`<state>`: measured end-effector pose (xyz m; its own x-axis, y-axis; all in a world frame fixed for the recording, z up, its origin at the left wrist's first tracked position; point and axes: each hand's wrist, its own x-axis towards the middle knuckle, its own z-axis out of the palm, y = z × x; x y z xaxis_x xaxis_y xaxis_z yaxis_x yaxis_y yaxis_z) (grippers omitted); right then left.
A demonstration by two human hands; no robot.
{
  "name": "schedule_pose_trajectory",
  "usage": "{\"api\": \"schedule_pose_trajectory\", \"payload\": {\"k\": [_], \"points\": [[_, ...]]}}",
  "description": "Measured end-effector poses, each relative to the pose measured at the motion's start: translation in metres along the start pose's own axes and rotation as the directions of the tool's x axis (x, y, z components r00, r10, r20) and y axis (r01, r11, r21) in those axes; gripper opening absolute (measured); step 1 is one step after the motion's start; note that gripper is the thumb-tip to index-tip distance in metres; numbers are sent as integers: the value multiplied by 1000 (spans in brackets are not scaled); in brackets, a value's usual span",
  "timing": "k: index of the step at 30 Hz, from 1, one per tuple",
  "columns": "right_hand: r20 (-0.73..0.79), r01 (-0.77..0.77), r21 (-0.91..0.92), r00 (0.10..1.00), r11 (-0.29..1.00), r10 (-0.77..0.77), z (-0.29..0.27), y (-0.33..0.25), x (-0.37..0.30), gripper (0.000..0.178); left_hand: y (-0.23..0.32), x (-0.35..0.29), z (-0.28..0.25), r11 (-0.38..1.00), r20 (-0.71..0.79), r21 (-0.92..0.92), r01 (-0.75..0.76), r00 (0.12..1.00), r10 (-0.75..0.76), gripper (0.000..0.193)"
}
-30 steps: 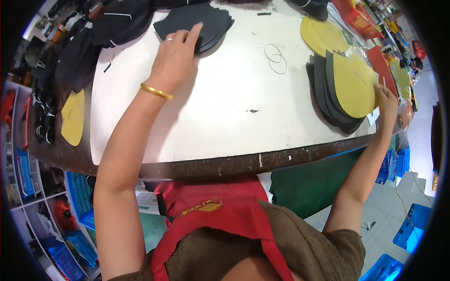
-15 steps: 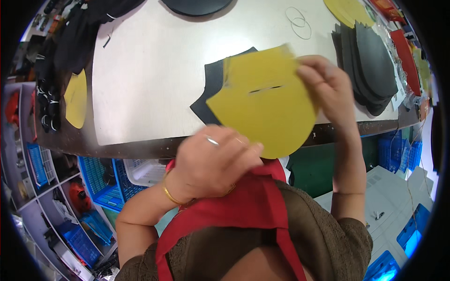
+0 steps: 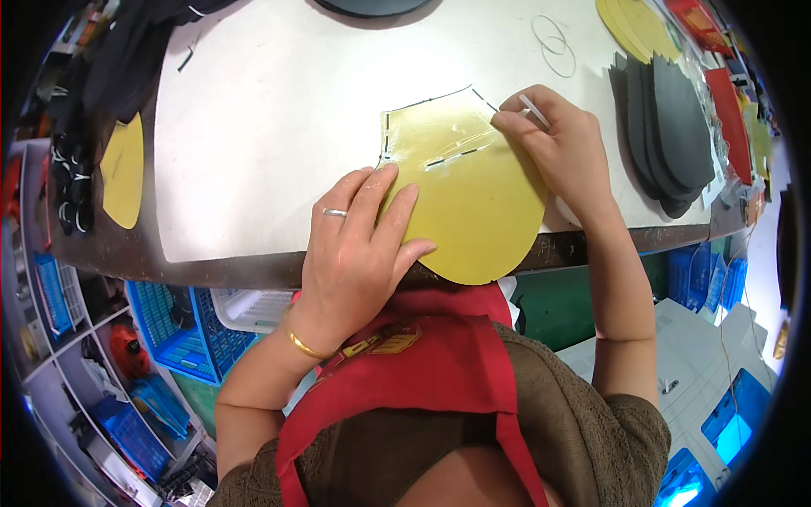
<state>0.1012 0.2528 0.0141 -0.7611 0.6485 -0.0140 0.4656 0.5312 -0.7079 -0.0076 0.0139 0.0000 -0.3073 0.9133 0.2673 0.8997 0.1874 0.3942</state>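
A yellow template (image 3: 473,211) with slots and strips of clear tape lies flat at the table's near edge. Dark material shows through its slots and along its upper border. My left hand (image 3: 359,228), with a ring on one finger, rests on the template's left side, fingers spread and pressing down. At its upper right edge, my right hand (image 3: 557,139) pinches a thin white pen-like stick (image 3: 534,111). The stick's lower tip is hidden by the fingers, so I cannot tell whether it touches the material.
Dark cut pieces (image 3: 672,135) are stacked at right, below more yellow templates (image 3: 634,25). Two thin loops (image 3: 553,46) lie at the back. Another yellow template (image 3: 124,173) and black bundles (image 3: 76,177) line the left edge. A blue crate (image 3: 182,329) stands below the table.
The yellow template was held tilted above the black piece; now it lies flat over it. My left hand has spread onto it. A white stick now shows in my right hand.
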Motion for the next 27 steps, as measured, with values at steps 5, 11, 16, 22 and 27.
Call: {"api": "schedule_pose_trajectory", "payload": {"k": [5, 11, 16, 22, 27], "points": [[26, -12, -16, 1000, 1000, 13, -2, 1, 3, 24, 0, 0, 2, 999, 7, 32, 7, 1000, -7, 59], [41, -7, -71, 999, 997, 10, -2, 0, 4, 23, 4, 1, 2, 998, 13, 55, 20, 1000, -20, 58], [-98, 161, -403, 971, 901, -218, -8, 3, 5, 26, 8, 5, -1, 996, 44, 70, 56, 997, -59, 58], [19, 610, -431, 743, 665, -669, -20, -23, 18, 18, 9, 2, -3, 995, 50, 90, 37, 998, -42, 59], [318, 478, 113, 813, 871, -487, 21, -48, 28, 21, 11, 6, -1, 994, 37, 105, 19, 999, -23, 60]]}}
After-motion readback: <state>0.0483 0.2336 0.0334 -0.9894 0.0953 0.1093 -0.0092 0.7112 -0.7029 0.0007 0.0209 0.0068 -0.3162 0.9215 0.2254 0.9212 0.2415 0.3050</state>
